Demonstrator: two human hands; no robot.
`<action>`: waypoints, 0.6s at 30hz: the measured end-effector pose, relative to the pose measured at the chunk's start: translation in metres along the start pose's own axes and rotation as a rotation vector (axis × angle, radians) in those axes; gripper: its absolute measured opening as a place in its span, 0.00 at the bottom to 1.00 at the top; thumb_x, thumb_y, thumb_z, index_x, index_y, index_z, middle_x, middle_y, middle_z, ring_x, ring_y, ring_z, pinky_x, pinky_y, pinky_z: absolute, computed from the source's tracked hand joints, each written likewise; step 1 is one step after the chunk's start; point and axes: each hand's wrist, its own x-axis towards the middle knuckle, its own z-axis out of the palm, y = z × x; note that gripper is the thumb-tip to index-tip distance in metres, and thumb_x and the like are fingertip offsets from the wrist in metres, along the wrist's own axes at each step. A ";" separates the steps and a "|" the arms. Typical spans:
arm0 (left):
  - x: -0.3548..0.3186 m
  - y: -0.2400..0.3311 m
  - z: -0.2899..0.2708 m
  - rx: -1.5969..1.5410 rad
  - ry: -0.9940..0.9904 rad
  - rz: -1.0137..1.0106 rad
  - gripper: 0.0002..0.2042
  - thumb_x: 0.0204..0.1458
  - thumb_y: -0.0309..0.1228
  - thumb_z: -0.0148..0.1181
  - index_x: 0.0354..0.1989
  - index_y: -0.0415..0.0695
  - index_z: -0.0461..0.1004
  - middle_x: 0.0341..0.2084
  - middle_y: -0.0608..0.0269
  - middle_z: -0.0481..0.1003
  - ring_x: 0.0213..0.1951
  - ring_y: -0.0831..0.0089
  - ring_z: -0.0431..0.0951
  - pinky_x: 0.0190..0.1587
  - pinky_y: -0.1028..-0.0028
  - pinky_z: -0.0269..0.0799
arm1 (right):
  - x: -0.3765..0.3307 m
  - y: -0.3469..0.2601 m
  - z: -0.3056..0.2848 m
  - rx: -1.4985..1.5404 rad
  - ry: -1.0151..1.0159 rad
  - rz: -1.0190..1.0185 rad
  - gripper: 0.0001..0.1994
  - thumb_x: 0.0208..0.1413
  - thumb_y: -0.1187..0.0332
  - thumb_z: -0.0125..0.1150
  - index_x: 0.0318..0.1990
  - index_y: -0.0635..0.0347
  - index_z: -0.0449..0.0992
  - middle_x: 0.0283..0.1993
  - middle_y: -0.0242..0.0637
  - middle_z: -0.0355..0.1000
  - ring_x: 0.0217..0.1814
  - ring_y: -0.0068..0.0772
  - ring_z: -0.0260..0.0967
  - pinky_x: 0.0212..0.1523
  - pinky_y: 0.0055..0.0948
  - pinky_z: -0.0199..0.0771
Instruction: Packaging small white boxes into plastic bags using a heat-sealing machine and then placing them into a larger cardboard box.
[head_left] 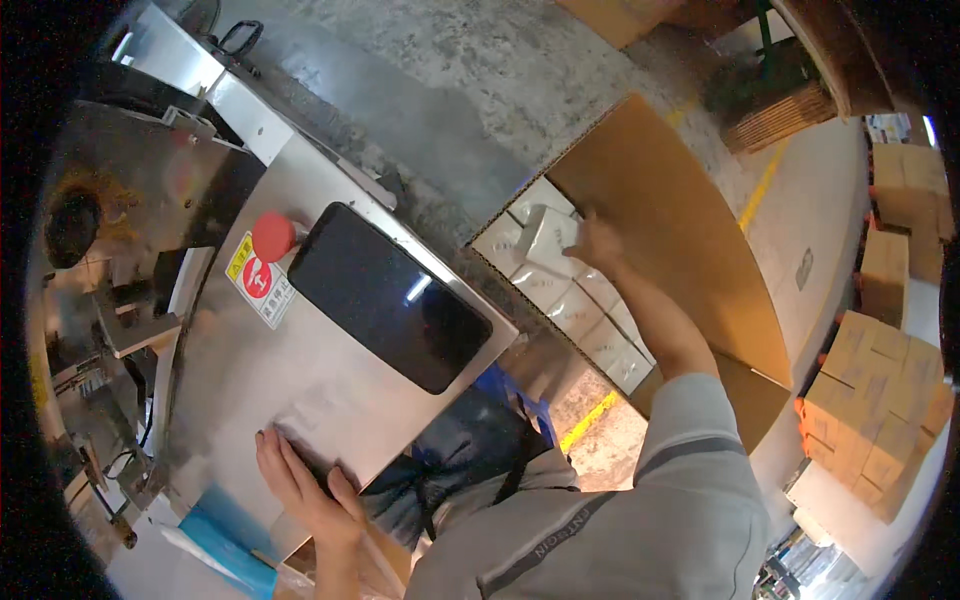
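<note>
The right hand (600,245) reaches into an open brown carton (680,220), its grip at the right end of a small white box (547,240). The thumb lies at the box's lower side and a finger at its upper right, but I cannot tell whether they are pinching it or only touching it. That box lies askew on top of the packed white boxes (575,315), near the carton's left corner. The packed boxes, in clear glossy wrapping, run in rows along the carton's lower-left edge.

The left hand (318,505) rests on the metal worktop (250,370) at its lower-right edge, by the person's body; its grip is spread and holds nothing, with the thumb apart from the fingers. A black phone (390,295) lies along the worktop's upper-right edge, towards the right corner. Just beside the phone's upper-left end stand a red button (272,237) and a warning label (258,280).
</note>
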 end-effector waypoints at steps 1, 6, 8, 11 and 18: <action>0.000 0.000 0.001 -0.012 0.004 0.013 0.31 0.65 0.40 0.43 0.68 0.26 0.58 0.67 0.32 0.59 0.67 0.32 0.59 0.69 0.43 0.53 | 0.001 0.006 0.004 -0.043 0.160 -0.247 0.38 0.46 0.43 0.73 0.57 0.65 0.74 0.51 0.57 0.75 0.65 0.55 0.64 0.65 0.47 0.66; -0.002 -0.002 -0.001 0.028 -0.006 0.031 0.31 0.65 0.41 0.43 0.68 0.26 0.57 0.68 0.33 0.59 0.67 0.32 0.59 0.69 0.43 0.54 | 0.017 0.019 0.033 0.041 -0.197 -0.067 0.28 0.52 0.50 0.72 0.46 0.69 0.77 0.40 0.49 0.80 0.39 0.52 0.79 0.43 0.44 0.82; -0.005 -0.005 -0.006 0.093 -0.016 0.012 0.31 0.65 0.41 0.43 0.68 0.26 0.57 0.68 0.33 0.59 0.67 0.32 0.59 0.68 0.43 0.54 | 0.004 -0.007 0.054 0.604 -0.496 0.276 0.27 0.57 0.49 0.69 0.43 0.72 0.77 0.36 0.48 0.78 0.28 0.41 0.79 0.29 0.36 0.83; 0.012 0.005 0.021 -0.101 0.040 0.076 0.31 0.65 0.41 0.42 0.68 0.26 0.57 0.67 0.34 0.59 0.67 0.32 0.60 0.68 0.43 0.55 | -0.014 0.153 0.074 0.840 -0.181 0.076 0.30 0.60 0.45 0.64 0.40 0.74 0.72 0.31 0.44 0.73 0.27 0.39 0.79 0.29 0.35 0.86; -0.002 -0.003 -0.001 0.045 0.004 0.020 0.30 0.66 0.41 0.42 0.69 0.27 0.57 0.68 0.35 0.59 0.67 0.32 0.59 0.67 0.41 0.55 | -0.004 -0.043 0.065 1.533 -0.283 0.601 0.26 0.72 0.52 0.45 0.34 0.73 0.68 0.34 0.55 0.76 0.34 0.51 0.80 0.43 0.38 0.86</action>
